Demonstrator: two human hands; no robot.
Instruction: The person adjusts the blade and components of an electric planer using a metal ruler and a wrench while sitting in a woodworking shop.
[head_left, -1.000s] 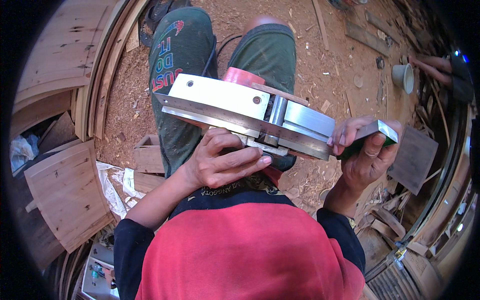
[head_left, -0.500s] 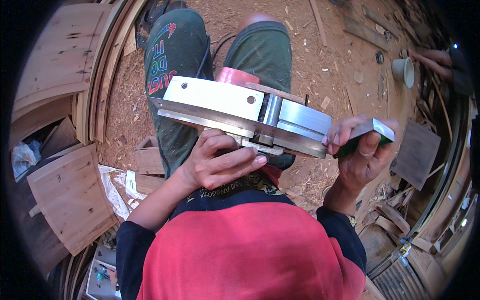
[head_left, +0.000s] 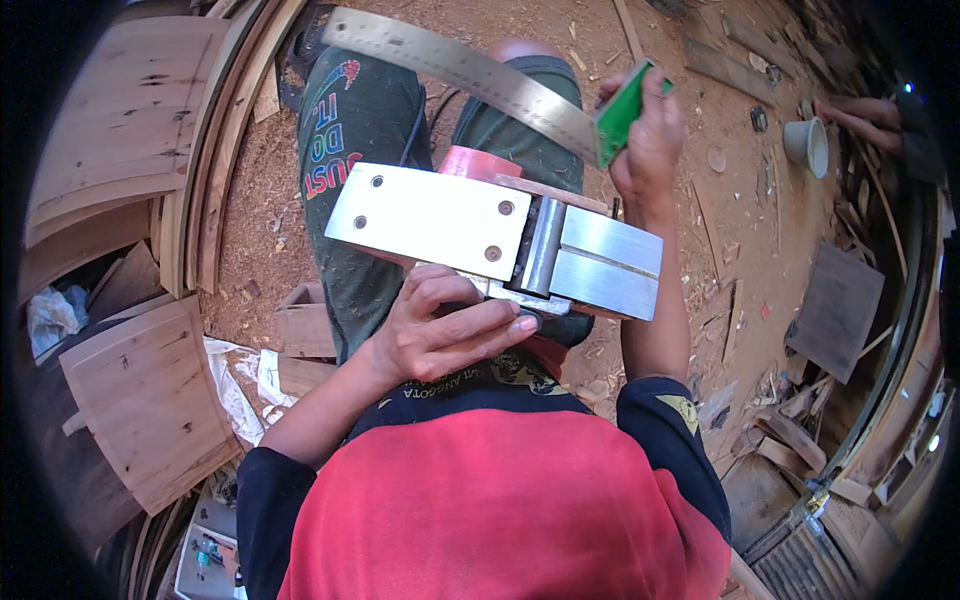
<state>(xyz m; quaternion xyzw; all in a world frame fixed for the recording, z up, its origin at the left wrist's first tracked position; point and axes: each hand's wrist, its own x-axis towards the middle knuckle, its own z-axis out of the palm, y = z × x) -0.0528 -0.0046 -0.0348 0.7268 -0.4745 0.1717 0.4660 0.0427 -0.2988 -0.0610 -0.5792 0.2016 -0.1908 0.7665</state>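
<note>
An electric hand planer (head_left: 430,215) rests upside down across my thighs, its silver sole plates and the cutter drum between them facing up. My left hand (head_left: 445,325) grips its near side, fingers curled against the body. Beyond the planer, my right hand (head_left: 650,140) is closed round the green stock of a try square (head_left: 470,78). The square's long marked steel blade points to the far left over my knees, apart from the planer. Part of the planer's red body shows behind the sole.
Sawdust and wood scraps cover the ground. Wooden panels (head_left: 150,390) and long boards stand at the left. A small wooden box (head_left: 305,325) lies beside my left thigh. A pale bucket (head_left: 805,145) and another person's limbs (head_left: 865,125) are at the far right.
My right hand has lifted the try square off the planer's sole and carried it away from me and leftward, turning it so the green side shows. My left hand stays on the planer.
</note>
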